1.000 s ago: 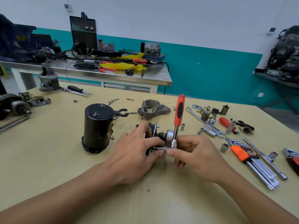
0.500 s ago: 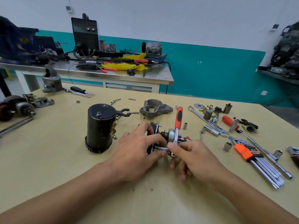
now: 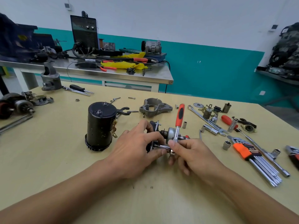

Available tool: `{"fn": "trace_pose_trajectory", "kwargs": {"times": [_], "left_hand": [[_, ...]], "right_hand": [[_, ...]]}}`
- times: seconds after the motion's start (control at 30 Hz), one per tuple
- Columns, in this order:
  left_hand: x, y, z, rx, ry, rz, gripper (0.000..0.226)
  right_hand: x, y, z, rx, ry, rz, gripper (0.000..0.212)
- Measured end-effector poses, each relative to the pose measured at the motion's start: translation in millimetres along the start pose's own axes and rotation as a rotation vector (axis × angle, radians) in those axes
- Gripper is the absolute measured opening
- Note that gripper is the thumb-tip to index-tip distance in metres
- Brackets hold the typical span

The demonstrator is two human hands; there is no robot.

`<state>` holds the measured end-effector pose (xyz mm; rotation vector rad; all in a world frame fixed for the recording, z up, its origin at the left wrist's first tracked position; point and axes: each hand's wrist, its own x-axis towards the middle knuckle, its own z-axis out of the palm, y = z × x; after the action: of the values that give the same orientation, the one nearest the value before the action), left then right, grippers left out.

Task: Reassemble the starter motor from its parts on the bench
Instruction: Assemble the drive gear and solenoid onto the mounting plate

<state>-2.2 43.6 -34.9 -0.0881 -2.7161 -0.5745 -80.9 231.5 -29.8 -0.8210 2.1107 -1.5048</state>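
Centre of frame, left hand (image 3: 135,152) gripping a dark starter sub-assembly (image 3: 153,126) just above the bench (image 3: 48,159), right hand (image 3: 192,157) pinching the head of a red-handled ratchet (image 3: 179,115) against it, black motor housing (image 3: 100,125) upright just left, hex keys (image 3: 252,157) at right

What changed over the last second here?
The ratchet tipped away from near upright. The left hand still grips the small motor assembly, and the right hand still pinches the ratchet's drive end. The black motor housing stayed put.
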Motion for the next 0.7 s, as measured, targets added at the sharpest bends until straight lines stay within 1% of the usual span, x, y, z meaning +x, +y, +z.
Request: {"fn": "trace_pose_trajectory", "kwargs": {"times": [0.07,0.1,0.2,0.23,0.3,0.33,0.37,0.4,0.47,0.57,0.63,0.67,0.7], "left_hand": [[0,0,0,0.008,-0.005,0.002,0.024],[0,0,0,0.009,-0.007,0.001,0.024],[1,0,0,0.003,-0.008,-0.006,0.025],[1,0,1,0.0,-0.005,-0.011,0.025],[1,-1,2,-0.001,0.0,-0.021,0.022],[1,-1,2,0.0,0.001,-0.021,0.022],[1,-1,2,0.003,0.002,-0.02,0.023],[1,-1,3,0.004,0.005,-0.018,0.024],[0,0,2,0.0,0.01,-0.016,0.025],[0,0,0,0.007,0.001,-0.006,0.026],[-1,-1,0,0.011,-0.002,0.0,0.028],[-1,-1,0,0.007,0.0,0.001,0.028],[-1,0,0,0.005,0.002,-0.002,0.029]], "right_hand": [[1,1,1,0.061,-0.001,0.02,0.05],[0,2,1,0.055,0.006,-0.005,0.045],[-1,6,-2,-0.037,0.027,-0.194,0.017],[-1,8,-5,-0.102,0.027,-0.286,0.016],[0,11,-6,-0.258,0.039,-0.415,0.027],[0,11,-5,-0.253,0.037,-0.406,0.031],[-1,10,-3,-0.186,0.029,-0.359,0.034],[-2,8,-3,-0.097,0.009,-0.29,0.03],[-1,4,-1,-0.006,-0.028,-0.149,0.011],[2,1,-1,-0.01,-0.032,-0.015,0.042],[3,-1,-1,0.079,-0.045,0.058,0.045],[2,-1,0,0.095,-0.052,0.068,0.044],[2,0,0,0.078,-0.044,0.032,0.041]]}}
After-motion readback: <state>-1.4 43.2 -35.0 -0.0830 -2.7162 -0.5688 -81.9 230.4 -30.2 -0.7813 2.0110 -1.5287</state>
